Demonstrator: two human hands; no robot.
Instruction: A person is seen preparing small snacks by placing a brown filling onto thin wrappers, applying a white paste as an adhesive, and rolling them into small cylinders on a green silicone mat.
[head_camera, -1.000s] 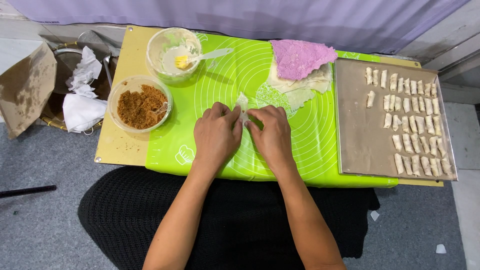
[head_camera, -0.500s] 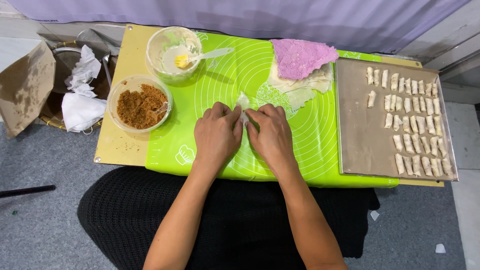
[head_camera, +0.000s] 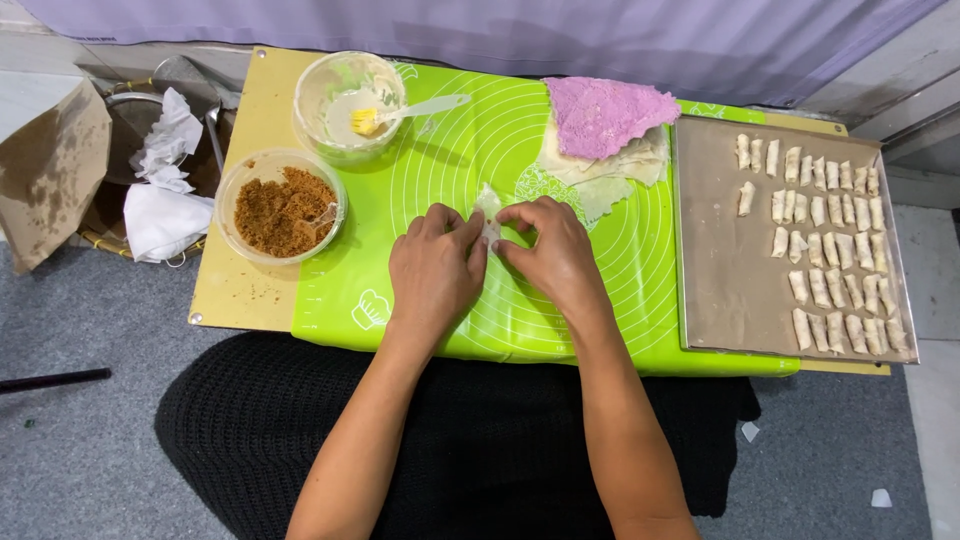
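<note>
Little has been shifted since the earlier frames: both hands have been kept together over the middle of the green mat (head_camera: 470, 150), and the small pale wrapper (head_camera: 489, 212) is still pinched between them, though a bit more of its upper end is now seen poking out above the fingertips. The left hand (head_camera: 435, 268) is laid palm down with its fingers curled and pressed together, the tips closed on the wrapper's left edge. The right hand (head_camera: 553, 255) is bent inward in the same way, its fingertips pressed against the wrapper from the right. The wrapper is held on the mat, just in front of the stack of flat sheets (head_camera: 600, 165), which is topped by a pink cloth (head_camera: 602, 110). A clear bowl of brown crumbly filling (head_camera: 282, 206) is set at the left, near the left hand. Behind it stands a second clear bowl (head_camera: 348, 92) with a yellow-tipped brush (head_camera: 400, 112) resting in it. A grey tray (head_camera: 720, 270) is placed at the right, with rows of small rolled pieces (head_camera: 830, 240) lined along its far and right sides. Crumpled white paper (head_camera: 162, 190) is seen beside the board, at the far left.
</note>
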